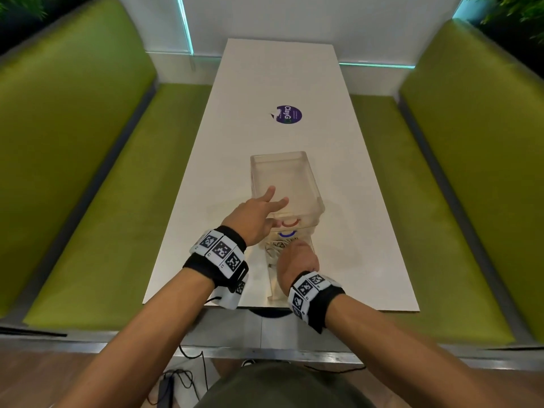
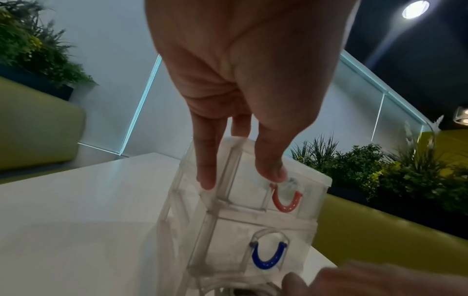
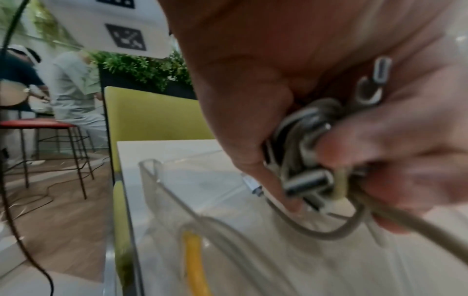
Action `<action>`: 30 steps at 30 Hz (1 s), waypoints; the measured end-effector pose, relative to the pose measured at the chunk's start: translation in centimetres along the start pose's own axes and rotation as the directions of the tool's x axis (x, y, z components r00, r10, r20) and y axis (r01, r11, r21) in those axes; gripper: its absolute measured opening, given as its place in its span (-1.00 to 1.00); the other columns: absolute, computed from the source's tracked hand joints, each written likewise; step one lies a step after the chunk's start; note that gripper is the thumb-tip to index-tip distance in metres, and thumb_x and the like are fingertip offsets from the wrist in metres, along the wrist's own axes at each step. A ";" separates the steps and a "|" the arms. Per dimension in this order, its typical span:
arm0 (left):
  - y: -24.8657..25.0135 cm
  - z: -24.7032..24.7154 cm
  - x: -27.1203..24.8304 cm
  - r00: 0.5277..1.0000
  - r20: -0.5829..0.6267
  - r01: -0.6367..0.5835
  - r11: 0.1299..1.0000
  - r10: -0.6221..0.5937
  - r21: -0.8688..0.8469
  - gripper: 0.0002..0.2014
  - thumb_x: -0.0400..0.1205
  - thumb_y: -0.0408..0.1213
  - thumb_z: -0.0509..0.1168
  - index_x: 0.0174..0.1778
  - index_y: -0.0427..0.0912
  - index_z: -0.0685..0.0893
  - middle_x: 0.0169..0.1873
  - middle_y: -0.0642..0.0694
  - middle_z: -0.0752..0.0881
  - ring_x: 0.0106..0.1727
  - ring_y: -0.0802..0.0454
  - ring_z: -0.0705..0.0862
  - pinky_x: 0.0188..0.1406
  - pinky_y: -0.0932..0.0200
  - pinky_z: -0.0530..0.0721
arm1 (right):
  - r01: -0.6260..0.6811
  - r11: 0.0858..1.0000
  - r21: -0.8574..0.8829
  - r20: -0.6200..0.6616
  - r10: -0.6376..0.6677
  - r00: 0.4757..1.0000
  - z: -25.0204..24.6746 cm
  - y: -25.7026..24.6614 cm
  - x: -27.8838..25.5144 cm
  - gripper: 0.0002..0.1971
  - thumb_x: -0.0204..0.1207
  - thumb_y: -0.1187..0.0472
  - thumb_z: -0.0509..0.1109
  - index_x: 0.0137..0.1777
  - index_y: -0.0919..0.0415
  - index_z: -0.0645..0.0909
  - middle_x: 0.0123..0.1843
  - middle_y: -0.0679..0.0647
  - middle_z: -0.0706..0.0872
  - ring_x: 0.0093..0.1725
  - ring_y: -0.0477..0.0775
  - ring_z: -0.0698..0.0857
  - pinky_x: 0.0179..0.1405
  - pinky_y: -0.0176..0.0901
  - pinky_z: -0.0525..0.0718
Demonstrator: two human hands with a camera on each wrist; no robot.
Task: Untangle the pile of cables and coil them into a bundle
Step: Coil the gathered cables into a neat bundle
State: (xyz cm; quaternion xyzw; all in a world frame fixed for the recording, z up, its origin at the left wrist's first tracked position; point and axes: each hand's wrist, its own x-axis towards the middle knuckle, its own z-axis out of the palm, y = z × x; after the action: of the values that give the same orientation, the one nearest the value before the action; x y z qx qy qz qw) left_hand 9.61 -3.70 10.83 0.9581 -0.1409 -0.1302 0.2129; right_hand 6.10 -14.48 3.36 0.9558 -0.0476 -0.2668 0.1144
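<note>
A clear plastic drawer box [image 1: 282,172] stands on the white table [image 1: 223,172], with a red handle [image 2: 286,202] above a blue handle [image 2: 268,258]. My left hand [image 1: 265,207] rests on the box's near top edge with straight fingers; its thumb touches the front just above the red handle. A clear drawer [image 3: 162,180] with a yellow handle [image 3: 195,260] is pulled out toward me. My right hand [image 1: 297,257] reaches into it and grips a tangle of pale cables [image 3: 306,140] with metal plugs. One cable loops down into the drawer.
A purple round sticker [image 1: 288,114] lies on the table farther away. Green padded benches [image 1: 88,172] run along both sides. The table's front edge [image 1: 265,307] is close to my wrists. In the right wrist view, people and a red stool [image 3: 38,125] are off to one side.
</note>
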 end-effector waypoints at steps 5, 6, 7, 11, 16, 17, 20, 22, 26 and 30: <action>-0.1 -0.3 0.1 1.000 0.000 0.019 0.999 -0.019 -0.028 -0.48 0.68 -0.12 0.26 0.57 0.22 0.31 0.67 0.08 0.06 0.60 -0.13 0.31 0.47 -0.03 0.29 | 0.199 0.959 0.202 0.051 -0.213 0.976 0.6 1.8 -0.1 0.09 0.51 -0.22 0.34 0.63 0.46 -0.27 0.65 0.39 -0.05 0.60 0.30 0.19 0.49 0.09 0.40; -0.1 -0.4 0.1 1.000 -0.001 0.019 1.000 -0.019 -0.025 -0.48 0.68 -0.12 0.25 0.57 0.21 0.31 0.67 0.08 0.06 0.59 -0.13 0.31 0.47 -0.03 0.29 | 0.225 0.924 0.308 0.088 -0.263 0.961 0.6 2.5 -0.1 0.14 0.49 -0.20 0.38 0.62 0.44 -0.35 0.67 0.38 -0.17 0.64 0.34 0.11 0.58 0.11 0.27; -0.1 -0.4 0.1 1.000 0.000 0.020 1.000 -0.020 -0.025 -0.48 0.68 -0.13 0.25 0.57 0.21 0.31 0.67 0.08 0.06 0.59 -0.13 0.31 0.47 -0.02 0.29 | 0.233 0.877 0.420 0.121 -0.308 0.944 0.7 3.2 -0.1 0.18 0.47 -0.19 0.40 0.61 0.40 -0.42 0.68 0.35 -0.27 0.66 0.35 0.06 0.62 0.11 0.19; -0.2 -0.5 0.2 1.000 -0.008 0.016 0.999 -0.016 -0.043 -0.48 0.68 -0.15 0.26 0.56 0.20 0.32 0.67 0.07 0.07 0.58 -0.12 0.34 0.45 0.01 0.31 | 0.383 0.766 0.517 0.052 -0.474 0.879 1.3 5.8 -0.8 -0.05 0.58 -0.10 0.29 0.67 0.26 -0.29 0.71 0.24 -0.29 0.62 0.29 0.25 0.57 0.06 0.30; -0.2 -0.5 0.3 1.000 -0.002 0.009 0.999 -0.009 -0.047 -0.48 0.67 -0.16 0.27 0.56 0.18 0.34 0.67 0.05 0.09 0.56 -0.14 0.38 0.44 0.00 0.36 | 0.461 0.874 0.157 -0.315 -0.398 0.862 3.9 6.5 -3.5 -0.43 0.64 0.00 0.19 0.57 0.27 0.28 0.59 0.33 0.32 0.47 0.47 0.41 0.32 0.29 0.51; -0.3 -0.6 0.3 1.000 0.000 0.011 0.999 -0.011 -0.050 -0.48 0.67 -0.16 0.27 0.56 0.18 0.34 0.67 0.05 0.09 0.56 -0.13 0.38 0.44 0.00 0.36 | 0.490 0.863 0.119 -0.323 -0.433 0.841 4.8 6.2 -3.7 -0.42 0.63 -0.03 0.18 0.56 0.31 0.33 0.58 0.39 0.35 0.49 0.54 0.40 0.35 0.42 0.48; -0.2 -0.6 0.3 1.000 0.014 0.013 0.999 -0.012 -0.049 -0.48 0.67 -0.17 0.28 0.55 0.19 0.35 0.67 0.07 0.10 0.57 -0.12 0.37 0.44 0.02 0.34 | 0.649 0.756 0.084 -0.250 -0.614 0.748 7.1 5.9 -3.4 -0.14 0.59 -0.35 -0.33 0.67 0.32 -0.02 0.68 0.38 -0.06 0.66 0.44 -0.04 0.59 0.41 -0.01; -0.1 -0.7 0.3 0.999 0.035 0.017 0.999 -0.015 -0.049 -0.47 0.66 -0.18 0.28 0.55 0.20 0.35 0.67 0.07 0.09 0.57 -0.13 0.36 0.44 0.03 0.34 | 0.681 0.723 0.118 -0.202 -0.654 0.729 7.2 6.3 -3.0 0.00 0.36 -0.43 -0.56 0.67 0.26 -0.25 0.69 0.31 -0.27 0.67 0.33 -0.26 0.65 0.24 -0.21; -0.2 -1.2 0.6 0.999 0.039 0.031 0.999 -0.029 -0.045 -0.47 0.66 -0.19 0.29 0.55 0.20 0.35 0.67 0.07 0.09 0.56 -0.15 0.37 0.45 0.01 0.33 | 0.627 0.770 0.118 -0.147 -0.611 0.778 6.1 5.7 -2.4 0.08 0.22 -0.47 -0.59 0.66 0.24 -0.35 0.69 0.29 -0.34 0.68 0.26 -0.32 0.59 0.08 -0.35; -0.1 -1.2 0.6 0.999 0.037 0.026 0.997 -0.024 -0.066 -0.47 0.66 -0.21 0.29 0.55 0.20 0.37 0.66 0.10 0.09 0.56 -0.11 0.38 0.45 0.02 0.33 | 0.608 0.786 0.113 -0.248 -0.570 0.783 5.4 4.7 -4.0 -0.17 0.69 -0.16 0.00 0.62 0.34 -0.38 0.63 0.33 -0.43 0.64 0.37 -0.38 0.60 0.17 -0.38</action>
State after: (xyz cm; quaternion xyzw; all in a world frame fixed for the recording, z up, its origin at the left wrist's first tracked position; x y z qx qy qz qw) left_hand 10.56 -3.32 11.69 0.9495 -0.1284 -0.1550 0.2406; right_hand -0.30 -19.47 2.00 0.9506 0.2414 -0.1857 -0.0607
